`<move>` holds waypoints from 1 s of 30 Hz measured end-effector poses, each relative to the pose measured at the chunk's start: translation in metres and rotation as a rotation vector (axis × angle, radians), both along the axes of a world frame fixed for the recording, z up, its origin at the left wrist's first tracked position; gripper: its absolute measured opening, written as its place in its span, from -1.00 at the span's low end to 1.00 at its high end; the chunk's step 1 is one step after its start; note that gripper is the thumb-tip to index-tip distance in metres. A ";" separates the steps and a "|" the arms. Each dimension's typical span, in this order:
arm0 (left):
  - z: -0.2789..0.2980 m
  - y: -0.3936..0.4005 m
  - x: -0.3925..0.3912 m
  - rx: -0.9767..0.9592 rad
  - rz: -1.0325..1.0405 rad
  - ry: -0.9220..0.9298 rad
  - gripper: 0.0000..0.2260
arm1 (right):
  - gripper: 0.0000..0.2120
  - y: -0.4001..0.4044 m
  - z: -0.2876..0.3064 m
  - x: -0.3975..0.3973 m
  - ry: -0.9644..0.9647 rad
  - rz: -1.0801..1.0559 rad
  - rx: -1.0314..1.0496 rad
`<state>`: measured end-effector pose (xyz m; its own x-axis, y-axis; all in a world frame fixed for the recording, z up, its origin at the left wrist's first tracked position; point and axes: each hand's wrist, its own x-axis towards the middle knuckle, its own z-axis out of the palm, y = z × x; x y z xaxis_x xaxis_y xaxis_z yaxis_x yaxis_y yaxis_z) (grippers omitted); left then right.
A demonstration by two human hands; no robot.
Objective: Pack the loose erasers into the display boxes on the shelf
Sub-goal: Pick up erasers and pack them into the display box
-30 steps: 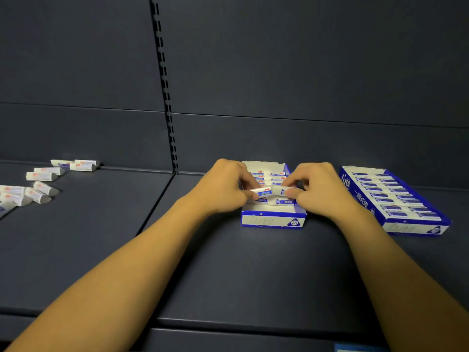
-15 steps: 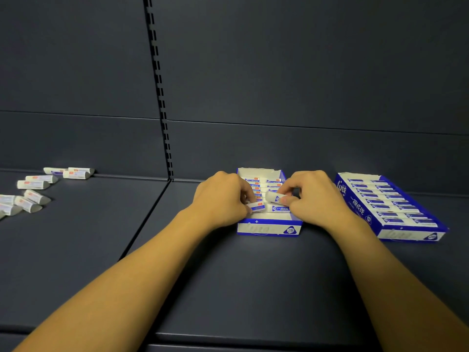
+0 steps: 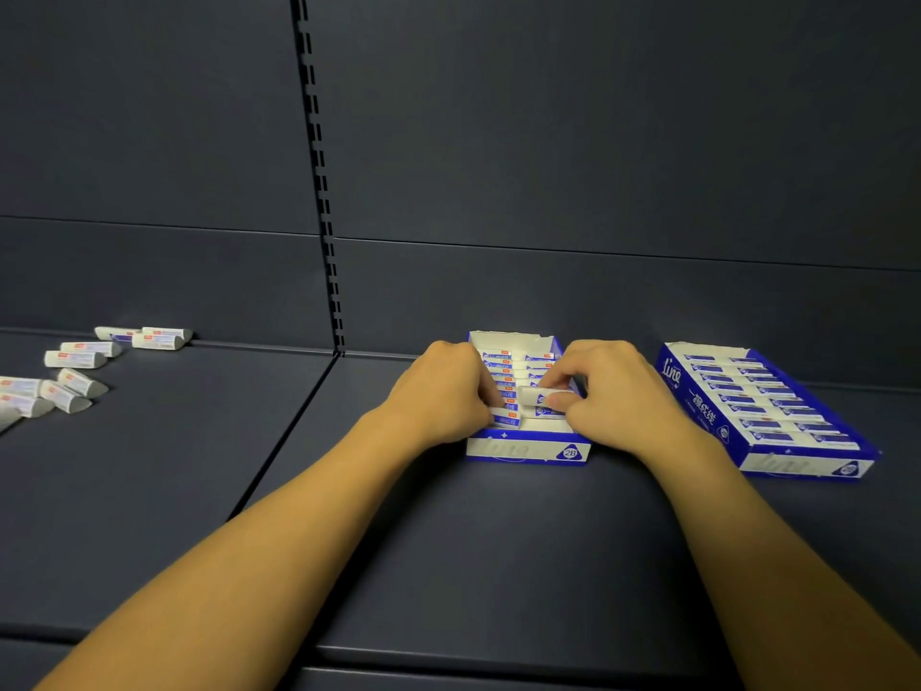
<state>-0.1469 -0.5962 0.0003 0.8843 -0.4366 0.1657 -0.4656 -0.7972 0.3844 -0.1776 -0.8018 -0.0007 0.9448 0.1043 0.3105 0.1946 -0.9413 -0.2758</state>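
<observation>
Two hands work over the centre display box (image 3: 528, 448): right hand (image 3: 610, 391) pinches an eraser (image 3: 536, 395) above its slot, left hand (image 3: 443, 391) curls onto the packed row (image 3: 504, 416), seemingly steadying it.

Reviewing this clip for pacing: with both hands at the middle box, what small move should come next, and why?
Probably lower the eraser pinched in the right hand into the near end of the middle box. It sits just above the right row, and the left hand is already at the left row's front eraser. More loose erasers wait at far left.
</observation>
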 end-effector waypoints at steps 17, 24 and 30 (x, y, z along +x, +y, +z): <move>0.002 0.002 0.006 -0.008 -0.034 0.074 -0.72 | -0.74 -0.001 0.002 0.003 0.074 0.027 0.036; 0.002 0.004 0.007 -0.034 -0.036 0.082 -0.74 | -0.86 -0.002 0.002 0.000 0.139 0.026 0.091; 0.003 0.004 0.006 -0.047 -0.037 0.096 -0.77 | -0.88 -0.001 0.006 -0.002 0.191 0.030 0.088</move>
<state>-0.1413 -0.5925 0.0032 0.8805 -0.4629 0.1025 -0.4538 -0.7600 0.4652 -0.1800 -0.8029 0.0050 0.9843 0.1134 0.1353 0.1582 -0.9067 -0.3911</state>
